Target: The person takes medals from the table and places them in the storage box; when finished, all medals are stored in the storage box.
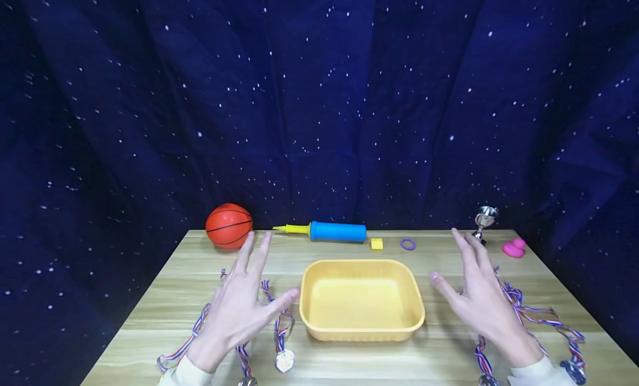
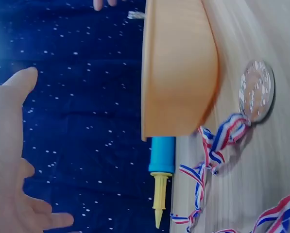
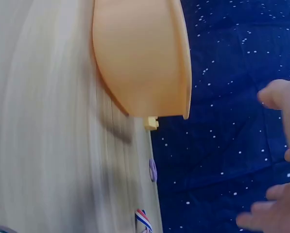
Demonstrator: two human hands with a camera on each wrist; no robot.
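A yellow plastic basin (image 1: 362,335) stands on the wooden table between the two hands, with nothing in it. My left hand (image 1: 239,305) hovers left of the basin, fingers spread and thumb toward its rim. Under and around it lie medals on striped ribbons, among them a silver medal (image 1: 285,361) near the basin. To the right, my right hand (image 1: 481,300) hovers with fingers extended and thumb toward the basin. Beneath it are more ribboned medals, one a dark medal (image 1: 573,371) at the right. Both wrist views show the hands holding nothing.
Along the back edge sit an orange basketball (image 1: 228,226), a blue hand pump (image 1: 337,232) with yellow nozzle, a yellow toy brick (image 1: 376,244), a purple ring (image 1: 407,244), a small silver trophy cup (image 1: 485,217) and a pink object (image 1: 514,248). A dark starry curtain (image 1: 319,108) hangs behind.
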